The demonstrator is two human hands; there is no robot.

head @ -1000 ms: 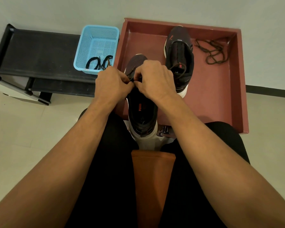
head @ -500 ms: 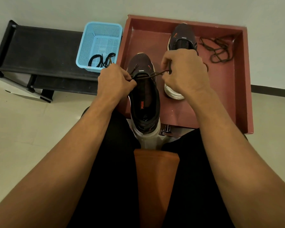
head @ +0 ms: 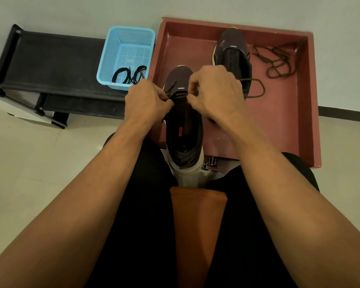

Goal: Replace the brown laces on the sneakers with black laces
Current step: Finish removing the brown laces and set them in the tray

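A dark sneaker point(head: 184, 129) stands heel-down between my knees, toe pointing away. My left hand point(head: 147, 99) grips its left eyelet edge and pinches the brown lace point(head: 256, 88) there. My right hand point(head: 215, 93) pinches the same lace at the right eyelets; a loop of it trails out to the right over the tray. A second dark sneaker point(head: 232, 53) without a lace lies in the red tray point(head: 308, 100). A loose brown lace point(head: 276, 62) sits in the tray's far right corner. Black laces point(head: 130, 74) lie in the blue basket point(head: 126, 40).
A black low shoe rack point(head: 50, 65) stands at the left against the wall, with the basket on its right end. An orange-brown seat edge point(head: 197, 225) shows between my legs. Pale floor tiles point(head: 40, 163) spread to the left.
My right hand, which had pulled the brown lace out to the right, has come back to the eyelets. A slack loop of lace now lies to its right.
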